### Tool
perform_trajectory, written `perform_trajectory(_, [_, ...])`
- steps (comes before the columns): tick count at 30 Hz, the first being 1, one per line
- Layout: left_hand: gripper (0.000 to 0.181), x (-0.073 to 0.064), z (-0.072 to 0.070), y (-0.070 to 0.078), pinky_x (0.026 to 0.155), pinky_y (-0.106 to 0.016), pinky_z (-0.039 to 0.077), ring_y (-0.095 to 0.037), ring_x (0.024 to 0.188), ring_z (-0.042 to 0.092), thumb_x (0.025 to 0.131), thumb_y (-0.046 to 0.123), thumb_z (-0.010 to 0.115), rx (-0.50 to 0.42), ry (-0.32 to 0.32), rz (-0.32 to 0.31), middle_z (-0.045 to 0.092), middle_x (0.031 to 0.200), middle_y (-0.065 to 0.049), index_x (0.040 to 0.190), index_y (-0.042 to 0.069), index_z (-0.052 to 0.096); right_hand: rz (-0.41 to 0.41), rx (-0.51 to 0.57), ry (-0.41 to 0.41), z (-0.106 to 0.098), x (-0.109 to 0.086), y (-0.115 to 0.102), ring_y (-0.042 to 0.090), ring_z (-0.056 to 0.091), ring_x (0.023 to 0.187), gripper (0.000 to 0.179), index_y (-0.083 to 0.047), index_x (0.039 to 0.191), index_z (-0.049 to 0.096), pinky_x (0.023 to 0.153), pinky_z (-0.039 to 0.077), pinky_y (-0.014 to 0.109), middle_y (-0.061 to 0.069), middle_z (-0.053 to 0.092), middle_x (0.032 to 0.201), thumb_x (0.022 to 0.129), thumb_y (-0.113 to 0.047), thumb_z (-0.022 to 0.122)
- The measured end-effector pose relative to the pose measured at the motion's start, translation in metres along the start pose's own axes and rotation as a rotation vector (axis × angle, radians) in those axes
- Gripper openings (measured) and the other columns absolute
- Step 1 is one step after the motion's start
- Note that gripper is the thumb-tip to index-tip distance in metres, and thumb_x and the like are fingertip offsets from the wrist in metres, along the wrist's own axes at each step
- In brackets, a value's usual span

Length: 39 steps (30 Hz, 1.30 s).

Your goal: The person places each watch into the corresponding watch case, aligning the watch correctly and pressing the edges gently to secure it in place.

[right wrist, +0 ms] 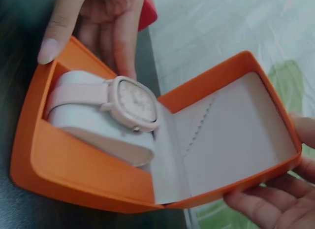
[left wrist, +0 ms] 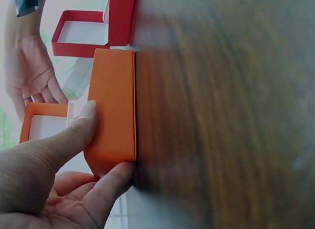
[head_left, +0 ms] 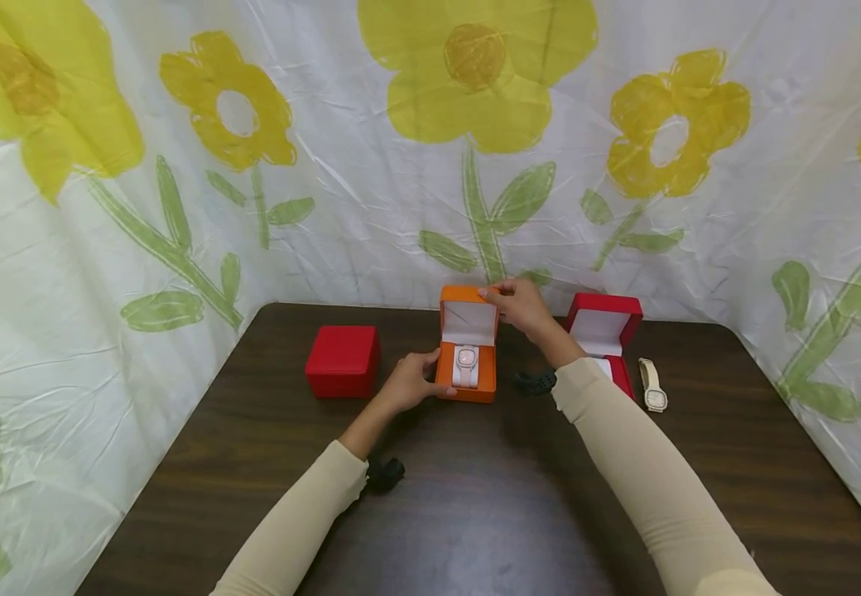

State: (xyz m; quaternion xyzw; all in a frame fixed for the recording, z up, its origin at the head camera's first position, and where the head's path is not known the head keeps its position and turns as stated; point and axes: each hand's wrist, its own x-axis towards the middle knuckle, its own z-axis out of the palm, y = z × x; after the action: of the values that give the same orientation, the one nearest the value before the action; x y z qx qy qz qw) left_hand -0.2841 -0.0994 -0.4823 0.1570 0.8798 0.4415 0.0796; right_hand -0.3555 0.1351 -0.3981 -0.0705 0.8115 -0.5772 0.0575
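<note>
At the centre of the frame, the orange box (head_left: pixel 478 397) stands open on the table (head_left: pixel 475 497), holding a pink watch (head_left: pixel 466 358) on a white cushion (right wrist: pixel 81 113). My left hand (head_left: pixel 410 382) grips the base at its near left corner, thumb over the upper edge and fingers against the side wall; the gap is only as wide as that corner. My right hand (head_left: pixel 523 306) pinches the rim of the raised lid (head_left: pixel 463 293) at its upper right, finger gap nearly closed. I judge the step in hand to be controlling the lid. Hold the base flat; apply light, steady force through the lid and follow the hinge arc without twisting. Before lowering it, move the left thumb off the edge to prevent trapping. Keep the right sleeve (head_left: pixel 624 439) off the open red box (head_left: pixel 627 381) beneath the forearm, right of centre.
</note>
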Motion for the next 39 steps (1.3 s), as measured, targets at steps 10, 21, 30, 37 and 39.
perform_trajectory(10, [0.085,0.0,0.001,-0.001,0.101,-0.039,0.051,-0.03,0.127,0.059,0.079,0.015,0.089,-0.08,0.02,0.022,0.048,0.149,-0.02,0.149,-0.004,0.043,-0.069,-0.034,0.041,0.002,-0.008,0.005,0.034,0.059,0.102,0.037,0.001,0.11,0.069,0.089,0.057,0.051,0.013,0.065,0.109,0.097,-0.033,0.071])
perform_trajectory(21, [0.084,0.001,0.002,0.0,0.1,-0.038,0.052,-0.031,0.127,0.059,0.078,0.007,0.088,-0.171,0.023,0.022,0.05,0.147,-0.021,0.148,-0.005,0.043,-0.166,-0.044,0.094,0.004,-0.022,0.013,0.027,0.056,0.084,0.033,0.0,0.108,0.074,0.066,0.05,0.027,0.008,0.068,0.093,0.093,-0.03,0.076])
perform_trajectory(30, [0.082,0.001,0.003,-0.002,0.1,-0.037,0.052,-0.031,0.128,0.058,0.08,0.006,0.087,-0.163,0.009,0.016,0.05,0.147,-0.022,0.149,-0.005,0.043,-0.17,0.025,0.063,0.006,-0.033,0.018,0.032,0.061,0.087,0.029,-0.001,0.108,0.075,0.067,0.055,0.027,0.006,0.072,0.092,0.09,-0.023,0.08])
perform_trajectory(37, [0.083,0.0,0.004,-0.002,0.101,-0.039,0.051,-0.031,0.129,0.057,0.078,0.004,0.088,-0.191,0.02,0.011,0.049,0.148,-0.021,0.148,-0.006,0.044,-0.14,0.049,0.051,0.007,-0.037,0.022,0.024,0.061,0.085,0.031,0.0,0.108,0.076,0.071,0.057,0.027,0.007,0.072,0.096,0.087,-0.022,0.083])
perform_trajectory(39, [0.083,0.0,0.005,-0.002,0.1,-0.039,0.051,-0.032,0.129,0.057,0.078,0.005,0.088,-0.195,0.026,0.006,0.049,0.148,-0.021,0.148,-0.006,0.044,-0.135,0.055,0.046,0.007,-0.038,0.024,0.024,0.061,0.086,0.032,-0.001,0.109,0.076,0.072,0.057,0.027,0.007,0.073,0.097,0.087,-0.023,0.083])
